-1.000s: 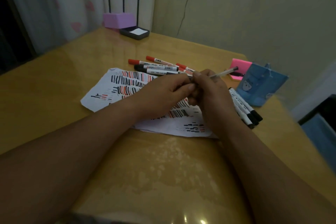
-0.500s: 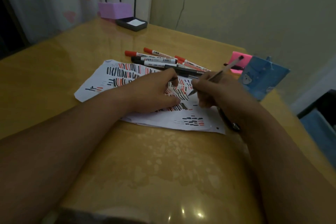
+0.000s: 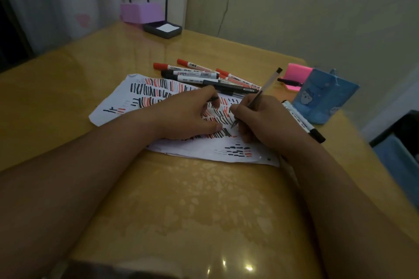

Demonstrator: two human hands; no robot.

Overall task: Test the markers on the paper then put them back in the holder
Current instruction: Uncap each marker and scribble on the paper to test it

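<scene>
You are gripping a thin clear pen [image 3: 260, 93] in your right hand [image 3: 267, 120], at the centre of the frame. Its tip is touching the paper [image 3: 113, 106] and its capped end is slanting toward the upper right. The sheet is lying across the middle of the frame, covered in short black and red strokes. Your left hand [image 3: 188, 118] is resting on the paper just left of the pen tip, fingers curled, pinching a small dark cap [image 3: 212, 99].

Red and black markers [image 3: 195, 75] are lying in a loose pile just above the paper. More markers [image 3: 301, 120] are lying right of your right hand, beside the blue holder [image 3: 324, 97] at the right edge. A pink pad [image 3: 294, 73] is sitting just above and left of the holder.

All of this is resting on a glossy yellow table [image 3: 68, 75]. At the upper left, a purple box [image 3: 141, 12] and a dark tray [image 3: 162, 29] are standing side by side.
</scene>
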